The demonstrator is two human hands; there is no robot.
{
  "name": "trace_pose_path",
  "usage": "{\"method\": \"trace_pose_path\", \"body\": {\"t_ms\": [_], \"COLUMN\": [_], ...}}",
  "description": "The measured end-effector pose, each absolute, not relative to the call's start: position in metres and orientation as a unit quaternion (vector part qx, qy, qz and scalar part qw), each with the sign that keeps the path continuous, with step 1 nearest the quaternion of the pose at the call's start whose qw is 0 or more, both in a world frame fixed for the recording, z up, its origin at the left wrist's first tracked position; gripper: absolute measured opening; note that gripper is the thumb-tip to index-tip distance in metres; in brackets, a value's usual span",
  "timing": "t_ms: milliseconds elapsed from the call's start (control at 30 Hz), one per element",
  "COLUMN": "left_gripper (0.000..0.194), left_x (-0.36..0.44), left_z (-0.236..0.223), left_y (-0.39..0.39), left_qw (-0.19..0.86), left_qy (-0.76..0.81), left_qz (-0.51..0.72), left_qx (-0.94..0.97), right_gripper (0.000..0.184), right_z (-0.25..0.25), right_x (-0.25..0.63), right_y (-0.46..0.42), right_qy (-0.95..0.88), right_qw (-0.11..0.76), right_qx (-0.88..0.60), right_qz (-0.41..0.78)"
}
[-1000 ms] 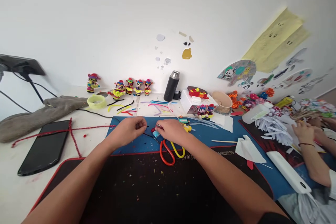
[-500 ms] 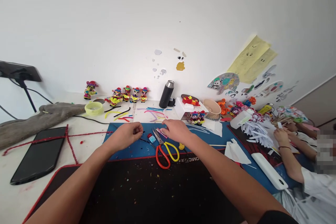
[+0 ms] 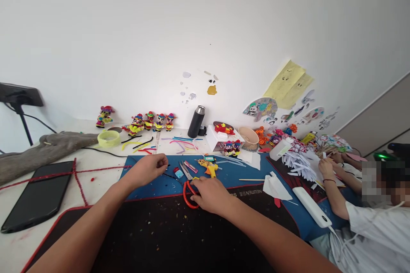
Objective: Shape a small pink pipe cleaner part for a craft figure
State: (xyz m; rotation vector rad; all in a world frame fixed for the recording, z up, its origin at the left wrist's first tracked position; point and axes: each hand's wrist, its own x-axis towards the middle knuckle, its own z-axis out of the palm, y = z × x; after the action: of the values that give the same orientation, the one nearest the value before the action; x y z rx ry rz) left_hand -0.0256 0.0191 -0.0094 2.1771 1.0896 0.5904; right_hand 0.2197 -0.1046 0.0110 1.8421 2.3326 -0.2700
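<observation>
Pale wall (image 3: pixel 144 42) at the far side, yellow paper sheets (image 3: pixel 287 83) and stickers fixed to it. Against it a white table (image 3: pixel 96 196); near part overlaid by a blue mat (image 3: pixel 230 175) and a black mat (image 3: pixel 160 239), the latter specked with scraps.

Scissors (image 3: pixel 187 172) lie at centre on the mats, blades pointing far and slightly left, a little parted. Right hand (image 3: pixel 211 193) sits over their handles, fingers loosely curved, thumb beside the red loop; yellow handle mostly covered. Cannot tell if the grip is closed on it.

Left hand (image 3: pixel 147 168) to the left, over the blue mat's edge; thumb and forefinger tips drawn close together. Tiny dark bit at the tips; cannot tell whether pinched. Just nearer, a thin black strand (image 3: pixel 171 176) on blue. Between left hand and blades, a small blue-and-red piece (image 3: pixel 178 173). Right of the blades, a pink packet (image 3: pixel 191 167), then a yellow glue gun (image 3: pixel 211 169).

Far row, left to right: tape roll (image 3: pixel 109 140), colourful figurines (image 3: pixel 160 123), coloured strips, black flask (image 3: pixel 196 123), white box (image 3: pixel 214 141), bowl (image 3: pixel 249 137).

Far left, driftwood (image 3: pixel 64 145); nearer, a phone (image 3: pixel 41 192) crossed by red cord. Right side: crumpled tissue (image 3: pixel 276 185), white device (image 3: pixel 310 207), another person's white sleeve (image 3: pixel 361 217).
</observation>
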Motion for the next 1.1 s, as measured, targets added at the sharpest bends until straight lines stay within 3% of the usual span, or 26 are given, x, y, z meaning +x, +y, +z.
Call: {"method": "trace_pose_path", "body": {"t_ms": [167,567,933,1100], "left_gripper": [0.014,0.012,0.018,0.022], "left_x": [-0.027,-0.027,-0.018,-0.013], "left_z": [-0.008,-0.009,-0.001,-0.001], "left_y": [0.02,0.02,0.009,0.006], "left_qw": [0.306,0.318,0.4,0.482], "left_qy": [0.413,0.407,0.389,0.378], "left_qz": [0.229,0.236,0.237,0.224], "left_qx": [0.827,0.823,0.795,0.758], "right_gripper": [0.051,0.041,0.028,0.038], "right_z": [0.007,-0.002,-0.035,-0.039], "right_x": [0.22,0.226,0.243,0.236], "right_y": [-0.1,-0.102,-0.102,-0.104], "right_qy": [0.751,0.733,0.566,0.502], "right_qw": [0.05,-0.024,-0.333,-0.391], "right_qx": [0.65,0.663,0.645,0.635], "right_qz": [-0.109,-0.15,-0.39,-0.439]}}
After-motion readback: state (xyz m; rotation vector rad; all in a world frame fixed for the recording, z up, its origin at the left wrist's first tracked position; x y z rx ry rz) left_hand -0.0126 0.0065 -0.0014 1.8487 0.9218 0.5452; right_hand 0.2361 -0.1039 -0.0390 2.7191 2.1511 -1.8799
